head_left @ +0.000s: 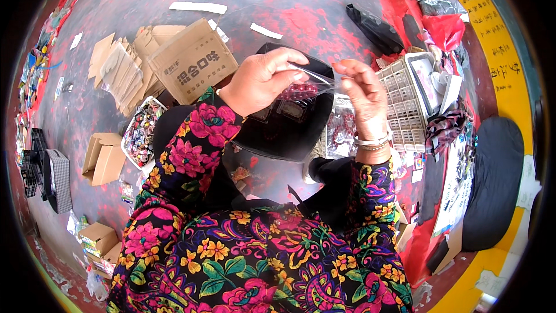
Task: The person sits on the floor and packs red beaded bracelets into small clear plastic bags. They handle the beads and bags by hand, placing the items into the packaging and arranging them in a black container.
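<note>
Between my hands hangs a small clear plastic bag (318, 83), stretched by its upper edge. Dark red beads (300, 91) show in or just behind it. My left hand (263, 78) pinches the bag's left side between thumb and fingers. At its right side, my right hand (364, 90) has thumb and fingers closed on the bag; a bracelet circles that wrist. Below both hands sits a black bin (272, 139), dark inside, with a few small flat packets (292, 110) in it. More clear bags with red beads (341, 130) lie just right of the bin.
Flattened cardboard (191, 61) lies left of the bin, near a white basket of small colourful items (143, 130) and an open carton (104, 156). On the right stands a cream plastic basket (402, 101). A black plastic bag (373, 26) rests beyond it.
</note>
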Available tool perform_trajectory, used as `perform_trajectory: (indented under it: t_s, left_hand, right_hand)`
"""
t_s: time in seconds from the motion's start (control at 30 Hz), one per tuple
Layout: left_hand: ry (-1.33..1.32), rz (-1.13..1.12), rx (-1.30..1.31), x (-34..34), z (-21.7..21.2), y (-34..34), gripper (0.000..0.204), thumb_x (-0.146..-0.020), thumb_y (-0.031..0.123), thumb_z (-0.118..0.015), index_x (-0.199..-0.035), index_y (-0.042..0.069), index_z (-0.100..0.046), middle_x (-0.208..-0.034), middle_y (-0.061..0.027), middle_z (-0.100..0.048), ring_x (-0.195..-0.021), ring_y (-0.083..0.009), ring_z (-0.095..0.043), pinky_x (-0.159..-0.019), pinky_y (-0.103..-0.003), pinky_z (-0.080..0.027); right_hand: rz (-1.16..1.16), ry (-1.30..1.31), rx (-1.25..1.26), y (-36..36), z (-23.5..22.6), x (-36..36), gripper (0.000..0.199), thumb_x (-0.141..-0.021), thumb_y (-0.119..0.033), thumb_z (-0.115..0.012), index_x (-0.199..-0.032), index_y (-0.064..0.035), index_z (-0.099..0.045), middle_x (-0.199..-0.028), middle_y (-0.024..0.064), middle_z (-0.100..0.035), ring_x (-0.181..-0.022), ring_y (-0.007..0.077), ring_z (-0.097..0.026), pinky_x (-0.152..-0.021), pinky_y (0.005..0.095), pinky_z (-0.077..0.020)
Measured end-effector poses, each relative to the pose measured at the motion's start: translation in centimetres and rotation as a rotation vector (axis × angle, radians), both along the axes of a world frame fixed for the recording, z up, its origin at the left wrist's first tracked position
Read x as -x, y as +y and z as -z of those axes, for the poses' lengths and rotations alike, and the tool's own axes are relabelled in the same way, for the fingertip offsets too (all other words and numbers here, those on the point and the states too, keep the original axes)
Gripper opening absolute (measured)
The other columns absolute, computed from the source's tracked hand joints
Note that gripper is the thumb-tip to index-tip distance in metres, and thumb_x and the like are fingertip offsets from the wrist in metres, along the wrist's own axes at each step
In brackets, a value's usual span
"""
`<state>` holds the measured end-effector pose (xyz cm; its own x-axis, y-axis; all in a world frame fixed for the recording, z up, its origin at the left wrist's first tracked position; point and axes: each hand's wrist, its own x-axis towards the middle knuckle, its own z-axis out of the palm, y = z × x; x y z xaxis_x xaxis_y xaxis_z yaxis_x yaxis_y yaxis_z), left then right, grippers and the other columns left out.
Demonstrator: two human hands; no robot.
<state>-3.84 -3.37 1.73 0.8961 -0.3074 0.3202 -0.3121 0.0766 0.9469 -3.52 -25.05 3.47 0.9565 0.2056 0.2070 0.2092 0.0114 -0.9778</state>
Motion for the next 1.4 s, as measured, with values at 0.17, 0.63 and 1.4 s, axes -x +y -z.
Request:
perform_trajectory:
  t_s: [0.17,0.63,1.4]
  left_hand:
    - [-0.194,-0.041,-0.242,-0.1,0.7,-0.6,0.012,-0.088,0.004,-0.055,-0.099,0.001,-0.055,-0.085,-0.0056,-0.064,-0.083,-0.0085,-0.062,-0.069,-0.022,-0.048]
    - [-0.194,0.017,-0.306,0.0,0.3,-0.5,0.011,-0.086,0.005,-0.056,-0.096,0.000,-0.056,-0.078,-0.0062,-0.062,-0.073,-0.0093,-0.059,-0.062,-0.023,-0.045]
    - [-0.460,-0.109,-0.256,-0.8,0.4,-0.1,0.008,-0.078,0.010,-0.067,-0.077,0.002,-0.066,-0.069,-0.0063,-0.061,-0.068,-0.0186,-0.058,-0.066,-0.029,-0.046]
  right_hand:
    - [-0.084,-0.146,0.391,1.1,0.6,-0.1,0.022,-0.072,-0.010,-0.073,-0.091,-0.0030,-0.064,-0.086,0.0033,-0.063,-0.079,0.0118,-0.056,-0.072,0.0257,-0.0456]
    - [-0.137,-0.120,0.436,1.2,0.9,-0.2,0.010,-0.072,-0.010,-0.073,-0.076,-0.0034,-0.067,-0.066,0.0046,-0.059,-0.062,0.0141,-0.054,-0.059,0.0268,-0.0429]
    - [-0.065,-0.251,0.434,0.7,0.5,0.1,0.010,-0.069,-0.010,-0.075,-0.074,-0.0052,-0.069,-0.068,0.0053,-0.064,-0.066,0.0165,-0.057,-0.065,0.0290,-0.0445]
